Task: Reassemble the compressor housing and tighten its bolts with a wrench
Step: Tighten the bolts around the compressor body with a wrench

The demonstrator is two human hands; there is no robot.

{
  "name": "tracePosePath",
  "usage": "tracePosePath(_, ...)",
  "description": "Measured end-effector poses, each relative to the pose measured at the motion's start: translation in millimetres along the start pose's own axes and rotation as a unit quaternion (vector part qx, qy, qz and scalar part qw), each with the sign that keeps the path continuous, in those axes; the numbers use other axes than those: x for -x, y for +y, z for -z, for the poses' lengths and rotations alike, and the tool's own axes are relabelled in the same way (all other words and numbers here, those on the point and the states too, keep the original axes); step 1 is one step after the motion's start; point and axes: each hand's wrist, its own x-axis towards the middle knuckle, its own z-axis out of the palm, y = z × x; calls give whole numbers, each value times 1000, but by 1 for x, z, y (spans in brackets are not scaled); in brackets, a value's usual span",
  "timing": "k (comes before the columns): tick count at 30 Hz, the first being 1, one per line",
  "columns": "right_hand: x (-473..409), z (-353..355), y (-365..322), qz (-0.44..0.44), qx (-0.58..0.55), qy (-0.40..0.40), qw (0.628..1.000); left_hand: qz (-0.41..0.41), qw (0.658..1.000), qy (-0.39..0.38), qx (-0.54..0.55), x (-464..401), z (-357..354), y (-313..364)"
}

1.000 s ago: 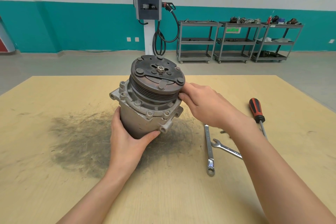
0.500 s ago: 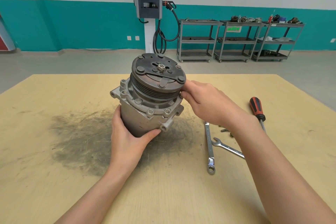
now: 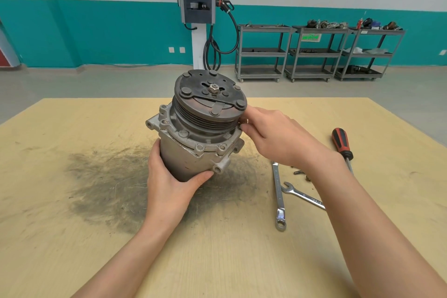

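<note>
Compressor [image 3: 200, 128] stands on end in the middle of the wooden counter [image 3: 72, 237], with its dark round pulley [image 3: 210, 97] on top, tipped a bit toward the person. It sits on a big grey dirty patch [image 3: 104, 184] on the wood.

The left hand [image 3: 169, 186] holds the smooth grey body of the compressor low down on the near side. Its fingers are wrapped round the body, and the thumb lies across the front, just under a small round lug.

The right hand [image 3: 275, 138] is at the right edge of the compressor, where the pulley meets the bolt ring. Its fingers are bent and pinch something small and shiny there, right at the rim. It is too small to tell what it is.

To the right of the compressor, two silver wrenches lie flat on the counter. The long wrench [image 3: 278, 196] points near to far. The short wrench [image 3: 302, 195] lies at a slant beside it. A few small dark bits [image 3: 298, 172] lie near them. Farther right lies a screwdriver [image 3: 341, 144] with a red and black handle.

Grey shelf carts [image 3: 314, 52] stand by the far green wall.
</note>
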Motion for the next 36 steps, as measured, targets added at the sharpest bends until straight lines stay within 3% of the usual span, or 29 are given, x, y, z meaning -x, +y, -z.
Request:
tracePosePath(26,-4,-12,2,-4,-7,68,998,-6,1000,4,-3,0,-1,0)
tracePosePath(30,-2,0,1,-8,-2,36,999,-2,1000,4,0,0,0,1)
tracePosePath(36,24,42,42,-99,-33,73,992,9,1000,-2,7,-2,-1,-3)
